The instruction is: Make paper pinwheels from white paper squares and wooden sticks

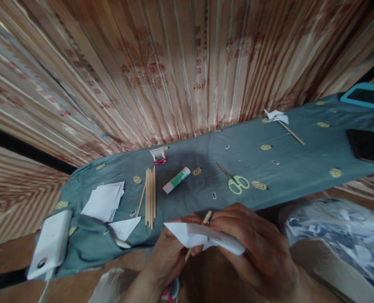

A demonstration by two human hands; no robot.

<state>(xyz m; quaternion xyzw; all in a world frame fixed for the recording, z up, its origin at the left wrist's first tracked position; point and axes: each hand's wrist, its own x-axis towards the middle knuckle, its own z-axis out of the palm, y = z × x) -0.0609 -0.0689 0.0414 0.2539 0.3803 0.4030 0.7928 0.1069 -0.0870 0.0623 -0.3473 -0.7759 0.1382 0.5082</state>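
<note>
A white folded paper pinwheel [191, 235] with a light wooden stick [207, 216] is held just past the table's near edge. My left hand [164, 259] is closed round the stick and the paper from the left. From the right, my right hand [259, 244] is closed with its fingers pressed on the pinwheel near the stick's top end. A small dark spot, perhaps a pin, shows by the stick there. Paper and knuckles hide most of the fingertips.
On the green tablecloth [199, 202] lie several wooden sticks [150, 198], a glue stick [176, 180], an open red box of pins [159, 158], scissors [235, 183], paper sheets [101, 202] and another pinwheel [277, 116]. A white device [51, 240] and dark phone [368, 145] flank them.
</note>
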